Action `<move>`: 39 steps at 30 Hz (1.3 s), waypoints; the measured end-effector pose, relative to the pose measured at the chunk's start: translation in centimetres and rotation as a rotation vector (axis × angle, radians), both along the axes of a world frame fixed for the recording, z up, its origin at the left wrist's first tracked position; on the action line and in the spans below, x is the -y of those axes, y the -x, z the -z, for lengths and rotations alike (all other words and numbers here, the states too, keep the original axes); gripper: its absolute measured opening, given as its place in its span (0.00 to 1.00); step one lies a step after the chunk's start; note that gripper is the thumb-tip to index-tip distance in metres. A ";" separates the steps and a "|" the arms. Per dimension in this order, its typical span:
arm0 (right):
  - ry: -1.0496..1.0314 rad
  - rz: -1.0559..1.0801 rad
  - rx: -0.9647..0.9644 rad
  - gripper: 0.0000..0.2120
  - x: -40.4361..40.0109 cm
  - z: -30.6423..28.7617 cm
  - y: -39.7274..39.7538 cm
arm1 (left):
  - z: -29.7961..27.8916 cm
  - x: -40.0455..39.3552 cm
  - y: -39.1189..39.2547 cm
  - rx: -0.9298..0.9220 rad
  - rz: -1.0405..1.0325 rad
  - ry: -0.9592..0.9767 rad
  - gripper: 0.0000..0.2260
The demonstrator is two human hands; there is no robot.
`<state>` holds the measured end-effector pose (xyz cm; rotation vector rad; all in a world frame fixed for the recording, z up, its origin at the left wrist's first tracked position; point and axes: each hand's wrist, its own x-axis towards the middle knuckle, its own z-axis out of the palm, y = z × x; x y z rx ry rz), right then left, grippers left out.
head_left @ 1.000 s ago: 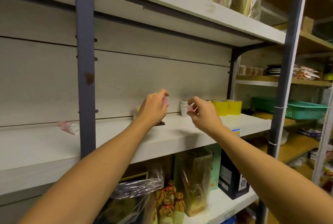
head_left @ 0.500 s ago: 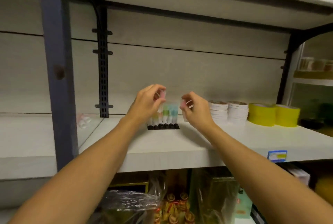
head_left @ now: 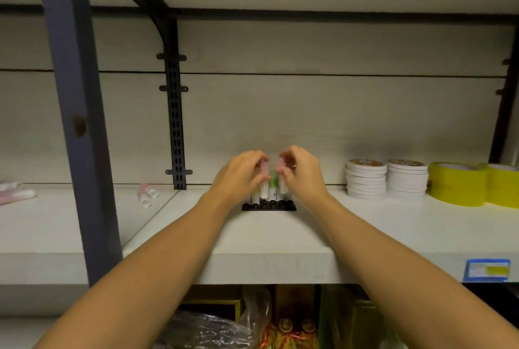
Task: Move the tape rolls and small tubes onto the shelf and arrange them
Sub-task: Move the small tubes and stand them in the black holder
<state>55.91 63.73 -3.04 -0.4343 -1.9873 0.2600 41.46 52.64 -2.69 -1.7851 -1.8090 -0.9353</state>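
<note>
Head view: pale laminate shelf [head_left: 280, 239] in a storeroom rack, grey panel wall behind, blue-grey steel upright [head_left: 75, 124] at left. A row of small tubes [head_left: 271, 191] stands upright in a black base [head_left: 269, 205] near the back, likely racked so they stay in line and don't roll. Left hand [head_left: 241, 174] has fingers curled, pinching a pink-topped tube at the row's left end; right hand [head_left: 302, 173] likewise pinches a tube at the right end, probably seating both into slots. Tubes look like smooth, translucent plastic cylinders. Right of them, two stacks of flat white tape rolls [head_left: 387, 180], then glossy yellow tape rolls [head_left: 474, 184], touching side by side. Loose pink tubes [head_left: 147, 194] lie on their sides at left, not yet arranged.
</note>
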 end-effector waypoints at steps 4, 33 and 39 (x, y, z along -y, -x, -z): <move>0.042 -0.031 -0.076 0.10 -0.2 0.0 0.3 | 0.4 -0.4 0.1 -0.124 -0.052 0.017 0.16; -0.228 0.183 0.337 0.06 1.1 1.0 1.8 | 0.3 2.9 1.5 0.178 -0.359 -0.035 0.25; -0.240 0.224 0.361 0.07 1.5 1.1 1.7 | 0.7 2.0 1.3 0.208 -0.372 0.027 0.24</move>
